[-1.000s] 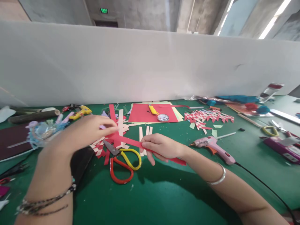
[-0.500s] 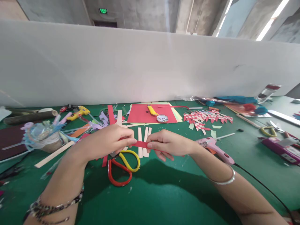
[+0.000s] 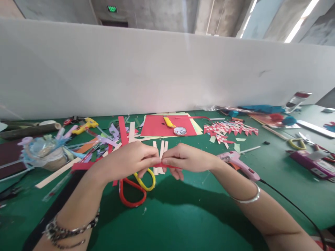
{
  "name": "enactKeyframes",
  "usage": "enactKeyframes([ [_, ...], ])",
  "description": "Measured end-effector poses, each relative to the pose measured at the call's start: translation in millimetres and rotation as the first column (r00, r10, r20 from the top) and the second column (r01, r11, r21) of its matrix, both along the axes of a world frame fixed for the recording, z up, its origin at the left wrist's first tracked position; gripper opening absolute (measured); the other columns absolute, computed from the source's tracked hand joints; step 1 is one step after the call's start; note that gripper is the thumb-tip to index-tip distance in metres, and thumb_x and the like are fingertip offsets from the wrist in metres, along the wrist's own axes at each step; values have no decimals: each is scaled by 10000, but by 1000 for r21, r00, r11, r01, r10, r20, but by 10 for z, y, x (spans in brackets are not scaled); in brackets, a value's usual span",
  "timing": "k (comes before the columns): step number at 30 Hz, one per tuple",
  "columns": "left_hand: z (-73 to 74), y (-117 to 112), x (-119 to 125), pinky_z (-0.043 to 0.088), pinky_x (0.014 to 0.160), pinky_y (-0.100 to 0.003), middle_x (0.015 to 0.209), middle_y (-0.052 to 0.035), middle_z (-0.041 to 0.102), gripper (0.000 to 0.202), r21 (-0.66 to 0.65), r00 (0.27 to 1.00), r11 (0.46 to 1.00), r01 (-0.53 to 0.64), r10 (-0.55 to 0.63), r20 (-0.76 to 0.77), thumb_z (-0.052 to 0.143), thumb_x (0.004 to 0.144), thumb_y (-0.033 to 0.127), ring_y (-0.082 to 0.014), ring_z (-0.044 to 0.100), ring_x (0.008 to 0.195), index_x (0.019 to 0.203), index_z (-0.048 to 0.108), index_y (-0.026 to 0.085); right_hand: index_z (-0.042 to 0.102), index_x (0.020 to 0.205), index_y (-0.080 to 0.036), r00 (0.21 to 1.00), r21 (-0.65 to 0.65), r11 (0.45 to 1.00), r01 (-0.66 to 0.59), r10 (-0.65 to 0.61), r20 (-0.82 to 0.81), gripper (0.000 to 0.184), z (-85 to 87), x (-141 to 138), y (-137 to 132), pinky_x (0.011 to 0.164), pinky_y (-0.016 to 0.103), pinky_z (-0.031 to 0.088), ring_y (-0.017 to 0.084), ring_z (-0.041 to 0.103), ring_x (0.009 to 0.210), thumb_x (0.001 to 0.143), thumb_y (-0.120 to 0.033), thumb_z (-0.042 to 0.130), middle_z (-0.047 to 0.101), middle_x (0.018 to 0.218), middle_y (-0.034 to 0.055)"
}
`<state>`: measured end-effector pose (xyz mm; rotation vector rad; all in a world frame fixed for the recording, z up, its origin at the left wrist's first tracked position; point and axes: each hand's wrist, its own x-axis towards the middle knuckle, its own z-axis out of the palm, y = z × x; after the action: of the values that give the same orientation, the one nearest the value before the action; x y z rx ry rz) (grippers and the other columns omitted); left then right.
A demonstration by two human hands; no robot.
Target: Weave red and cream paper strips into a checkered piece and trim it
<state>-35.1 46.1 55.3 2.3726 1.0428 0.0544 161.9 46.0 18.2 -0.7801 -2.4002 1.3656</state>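
Note:
Between my two hands is a narrow red paper strip (image 3: 175, 167), mostly hidden by the fingers. My left hand (image 3: 138, 157) pinches it from the left, and my right hand (image 3: 183, 157) pinches it from the right, the fingertips almost meeting. Behind the fingers, several pale paper strips (image 3: 165, 146) lie upright on the green table. Just below my left hand rest scissors with one red and one yellow handle loop (image 3: 133, 192); their blades are hidden beneath the hand. Another red strip (image 3: 122, 129) and a pale strip (image 3: 131, 131) lie beyond my left hand.
Red paper sheets (image 3: 154, 125) carry a yellow cutter (image 3: 169, 122) and a round tin (image 3: 180, 130). Woven red-white paper pieces (image 3: 227, 129) lie to the right, near a pink glue gun (image 3: 239, 164) with its cord. A yellow glue gun (image 3: 86, 126) and scraps lie left.
My left hand has moved right along the strip until its fingertips nearly touch my right hand's. A red length now shows behind my left forearm. The view has shifted slightly.

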Motion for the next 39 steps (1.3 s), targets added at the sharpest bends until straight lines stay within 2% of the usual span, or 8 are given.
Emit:
enactKeyframes([
  [2,-17,9,0,307,424,-191,436,61,522,369,29,999,999,-33,33,-1,384,879,435,-89,471,420,613,487,201,485,697,-163,993,279,956,97,-110,32,214,5,-24,-24,518,185,334,59,439,481,864,-175,352,544,587,-16],
  [6,-73,24,4,290,389,-193,412,68,508,342,18,996,996,-87,87,33,368,878,447,-91,457,389,663,488,209,488,640,-169,924,634,735,243,-374,79,145,-20,-100,-66,489,224,203,73,290,473,761,-139,413,471,552,-18],
  [18,64,74,-256,369,395,-169,379,73,491,331,-63,976,983,-172,179,122,408,864,472,-101,537,384,670,460,209,467,572,-180,885,691,626,361,-463,-43,126,-1,160,134,481,222,196,72,235,457,649,-129,381,360,476,-42],
  [24,143,93,-504,394,411,-192,372,65,502,335,-3,965,972,-235,234,119,422,856,470,-111,533,367,651,468,208,464,614,-182,765,710,452,540,-615,-191,141,33,351,234,499,230,240,75,292,456,714,-119,388,405,496,-37],
  [26,154,87,-472,384,411,-187,390,62,523,321,9,971,977,-214,212,110,425,855,452,-103,528,373,665,499,204,520,735,-177,794,663,492,564,-545,-271,141,54,295,184,553,225,312,93,424,542,781,-138,393,526,622,-5],
  [31,140,38,-261,381,440,-171,510,41,593,328,-63,990,993,-103,108,95,402,872,403,-86,542,451,650,524,194,558,856,-172,964,569,778,266,-226,-141,136,78,93,47,640,226,375,126,518,741,874,-241,442,595,836,42],
  [36,22,-14,16,307,433,-195,582,27,564,320,178,999,983,-49,47,15,364,881,373,-96,492,490,653,502,196,554,746,-154,964,516,823,239,-266,-24,211,33,34,34,508,209,278,76,374,515,893,-253,439,486,594,-25],
  [39,-132,4,172,262,446,-225,561,12,507,268,447,997,893,-47,73,-40,342,868,269,-116,450,486,644,468,193,538,730,-153,957,491,827,273,-285,-52,201,2,46,55,513,206,277,72,381,530,886,-239,446,482,601,-29],
])
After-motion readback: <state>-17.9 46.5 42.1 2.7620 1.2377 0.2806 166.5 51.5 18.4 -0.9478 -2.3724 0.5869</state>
